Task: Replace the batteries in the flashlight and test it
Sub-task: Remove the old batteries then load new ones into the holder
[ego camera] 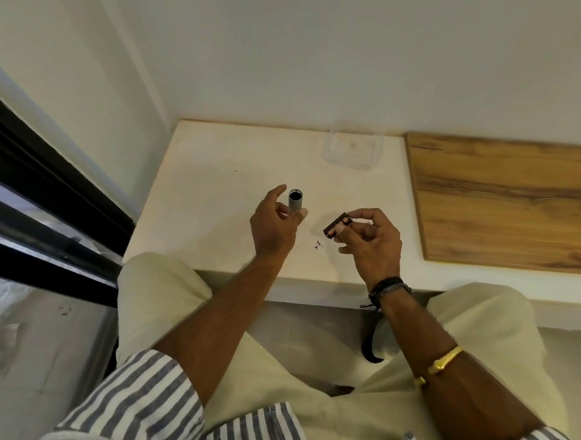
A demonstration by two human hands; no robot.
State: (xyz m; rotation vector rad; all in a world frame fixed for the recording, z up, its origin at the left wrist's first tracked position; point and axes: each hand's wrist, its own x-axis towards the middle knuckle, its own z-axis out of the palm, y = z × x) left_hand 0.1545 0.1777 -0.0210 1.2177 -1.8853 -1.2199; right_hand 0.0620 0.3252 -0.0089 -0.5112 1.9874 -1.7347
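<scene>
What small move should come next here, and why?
Probably bring the dark battery holder pinched in the right hand to the open end of the grey metal flashlight tube held by the left hand; the tube looks empty.

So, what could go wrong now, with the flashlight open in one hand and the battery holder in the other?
The battery holder is only pinched in the right hand above the table; it might slip and fall.
It could also enter the open flashlight in the left hand the wrong way round, so the light may fail.

Single head-worn camera looks steeply down, close over lap and white table.
</scene>
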